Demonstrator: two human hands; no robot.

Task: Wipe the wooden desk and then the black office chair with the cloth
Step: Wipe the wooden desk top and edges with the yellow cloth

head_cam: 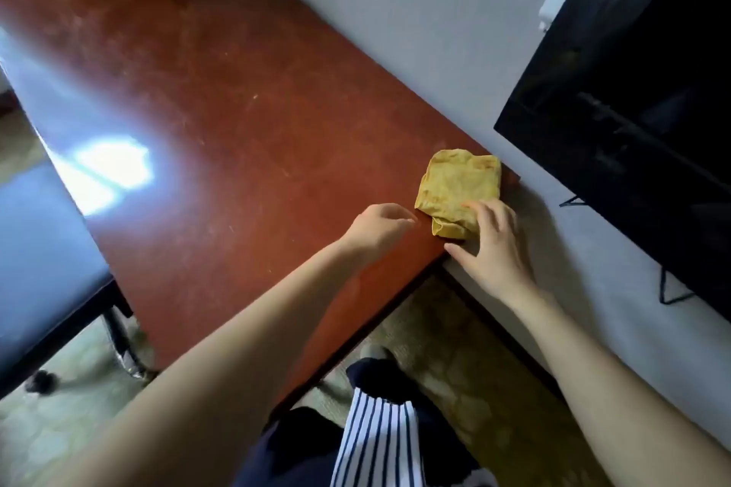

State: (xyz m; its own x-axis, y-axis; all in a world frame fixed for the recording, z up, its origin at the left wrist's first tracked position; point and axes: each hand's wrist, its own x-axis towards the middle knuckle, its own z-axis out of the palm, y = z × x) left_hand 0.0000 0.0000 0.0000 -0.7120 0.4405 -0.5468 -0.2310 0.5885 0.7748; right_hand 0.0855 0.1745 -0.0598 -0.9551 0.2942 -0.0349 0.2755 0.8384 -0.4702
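Lightly, right hand (splayed) on cloth

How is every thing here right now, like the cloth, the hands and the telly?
Yellow folded cloth: folded, lying flat on the desk corner.
Reddish-brown wooden desk: streaky, light glare on it.
Right hand: open, fingers resting on the cloth.
Left hand: loosely curled, holding nothing.
Black wall screen: dark, no picture.
Black office chair: standing beside the desk, untouched.

We see a soft, matt yellow cloth on the glossy reddish wooden desk (scuffed, glare-streaked).
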